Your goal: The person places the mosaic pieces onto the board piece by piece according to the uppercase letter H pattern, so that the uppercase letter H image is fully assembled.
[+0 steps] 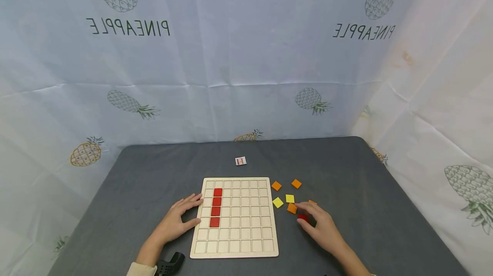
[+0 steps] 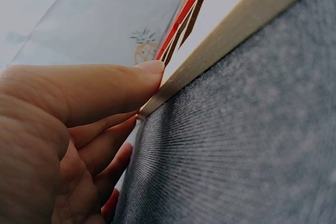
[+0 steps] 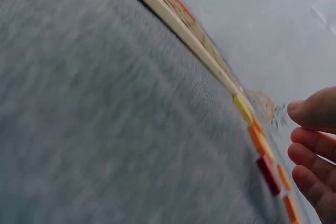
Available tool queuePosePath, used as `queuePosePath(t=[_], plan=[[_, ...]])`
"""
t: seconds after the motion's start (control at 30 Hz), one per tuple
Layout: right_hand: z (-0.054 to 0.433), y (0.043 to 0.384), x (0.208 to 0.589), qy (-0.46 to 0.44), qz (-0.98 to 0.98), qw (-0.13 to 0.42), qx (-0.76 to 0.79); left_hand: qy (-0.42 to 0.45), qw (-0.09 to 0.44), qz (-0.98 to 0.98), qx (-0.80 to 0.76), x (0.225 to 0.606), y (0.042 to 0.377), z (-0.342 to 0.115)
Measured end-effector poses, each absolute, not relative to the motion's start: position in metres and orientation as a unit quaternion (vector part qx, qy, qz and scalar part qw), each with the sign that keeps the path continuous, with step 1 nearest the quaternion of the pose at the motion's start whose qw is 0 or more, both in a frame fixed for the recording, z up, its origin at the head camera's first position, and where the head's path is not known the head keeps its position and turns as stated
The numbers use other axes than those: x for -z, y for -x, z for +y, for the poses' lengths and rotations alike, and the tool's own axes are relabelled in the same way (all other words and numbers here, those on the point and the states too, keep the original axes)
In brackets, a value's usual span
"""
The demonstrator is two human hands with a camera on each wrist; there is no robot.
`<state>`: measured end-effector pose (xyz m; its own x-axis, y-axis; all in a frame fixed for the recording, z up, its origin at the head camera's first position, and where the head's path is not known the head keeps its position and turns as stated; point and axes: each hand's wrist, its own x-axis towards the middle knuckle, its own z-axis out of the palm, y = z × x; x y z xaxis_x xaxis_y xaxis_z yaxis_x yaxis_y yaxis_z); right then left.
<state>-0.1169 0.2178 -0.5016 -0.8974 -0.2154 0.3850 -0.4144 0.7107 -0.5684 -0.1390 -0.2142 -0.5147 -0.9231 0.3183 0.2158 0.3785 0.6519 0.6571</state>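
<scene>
Spread left grip point(image 1: 177, 221) touches the board point(image 1: 245, 222); parted right grip point(image 1: 322, 230) hovers near red tile point(image 1: 303, 217).

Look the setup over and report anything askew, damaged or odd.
The PINEAPPLE lettering on the backdrop cloth reads backwards, perhaps because its reverse side faces us. Beside the board, the loose tiles lie at mixed angles, while four red tiles sit squarely in one column on it. No damage shows.
</scene>
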Motion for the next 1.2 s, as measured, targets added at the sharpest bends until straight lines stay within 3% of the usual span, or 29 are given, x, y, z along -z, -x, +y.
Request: queuePosePath(t=[0.57, 0.9, 1.2], plan=[[0.2259, 0.1137, 0.5052, -0.092, -0.940, 0.036, -0.326, 0.195, 0.059, -0.908, 0.366, 0.5171, 0.1389, -0.2132], [0.2255, 0.1148, 0.5061, -0.084, -0.944, 0.037, -0.317, 0.194, 0.061, -0.909, 0.363, 0.5173, 0.1391, -0.2140], [0.2240, 0.1133, 0.5061, -0.101, -0.948, 0.077, -0.290, 0.199, 0.065, -0.908, 0.362, 0.5160, 0.1385, -0.2139]])
